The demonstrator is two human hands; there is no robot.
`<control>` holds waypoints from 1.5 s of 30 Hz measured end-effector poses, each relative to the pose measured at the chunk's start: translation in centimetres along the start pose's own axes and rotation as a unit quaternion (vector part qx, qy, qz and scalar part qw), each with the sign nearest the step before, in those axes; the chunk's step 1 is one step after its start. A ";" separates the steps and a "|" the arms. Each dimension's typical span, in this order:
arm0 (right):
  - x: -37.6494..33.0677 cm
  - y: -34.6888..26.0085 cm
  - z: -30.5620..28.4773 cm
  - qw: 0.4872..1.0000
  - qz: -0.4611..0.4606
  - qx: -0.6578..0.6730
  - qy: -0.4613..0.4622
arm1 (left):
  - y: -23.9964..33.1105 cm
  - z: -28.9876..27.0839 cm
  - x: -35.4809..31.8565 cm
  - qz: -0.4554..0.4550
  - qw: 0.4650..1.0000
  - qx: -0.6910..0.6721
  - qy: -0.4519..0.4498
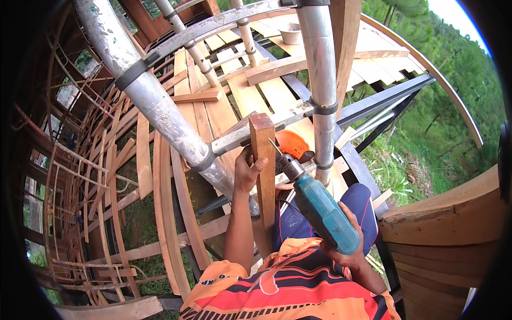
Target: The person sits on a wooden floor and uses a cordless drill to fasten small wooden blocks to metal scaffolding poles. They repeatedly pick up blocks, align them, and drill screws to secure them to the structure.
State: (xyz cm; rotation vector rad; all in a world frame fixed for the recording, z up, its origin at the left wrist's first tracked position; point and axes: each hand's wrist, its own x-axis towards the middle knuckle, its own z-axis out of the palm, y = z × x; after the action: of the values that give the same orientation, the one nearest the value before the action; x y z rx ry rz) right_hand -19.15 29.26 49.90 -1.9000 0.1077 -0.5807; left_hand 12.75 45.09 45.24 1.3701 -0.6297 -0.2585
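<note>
1. Our left hand [246, 169] is clasped round the upright wooden post [263, 160], which stands at centre against the scaffold tube [160, 106].
2. Our right hand [349, 250] is clenched on the teal drill [320, 210], its bit touching the post's right face.
3. We judge the post stiff, fairly light and rough-sawn; it is best gripped mid-length, clear of the bit.

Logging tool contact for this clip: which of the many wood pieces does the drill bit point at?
The upright post gripped by the left hand; the drill in the right hand aims at its side. The other boards lie flat below.
</note>
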 end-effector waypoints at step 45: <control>4.2 -7.0 -2.0 0.983 0.110 -0.132 -0.069 | -1.6 2.8 0.3 0.038 0.997 0.007 0.070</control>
State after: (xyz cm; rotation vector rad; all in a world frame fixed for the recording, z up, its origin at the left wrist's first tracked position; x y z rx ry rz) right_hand -17.75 28.93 58.18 -2.1432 0.3133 -0.2947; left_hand 11.77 42.28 44.01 1.3610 -0.5660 -0.0971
